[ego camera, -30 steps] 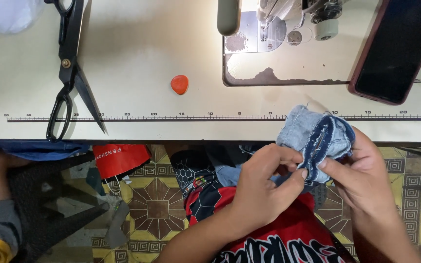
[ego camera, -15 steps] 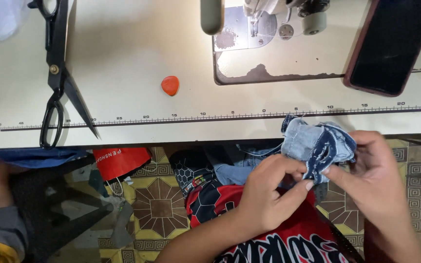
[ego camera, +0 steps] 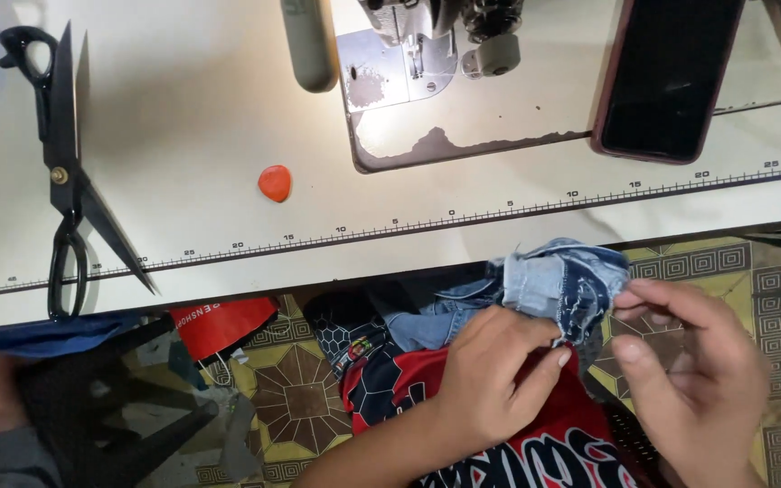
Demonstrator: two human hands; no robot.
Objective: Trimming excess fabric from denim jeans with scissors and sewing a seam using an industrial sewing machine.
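Denim piece (ego camera: 558,285) now off the tabletop (ego camera: 192,145) edge, at 3 o'clock below it | your left hand (ego camera: 494,380) pinches its lower hem | your right hand (ego camera: 698,380) has shifted to grip its right edge | scissors (ego camera: 65,181) untouched at 9 o'clock.

Pale blue denim piece (ego camera: 558,282), black scissors (ego camera: 63,172), seemingly orange chalk (ego camera: 275,183)

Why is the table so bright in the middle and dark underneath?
In the head view, light glares off the table beside the sewing machine; the scissors cast a soft shadow; below the table edge the floor is dimmer; the left hand and right hand holding the denim piece look slightly soft.
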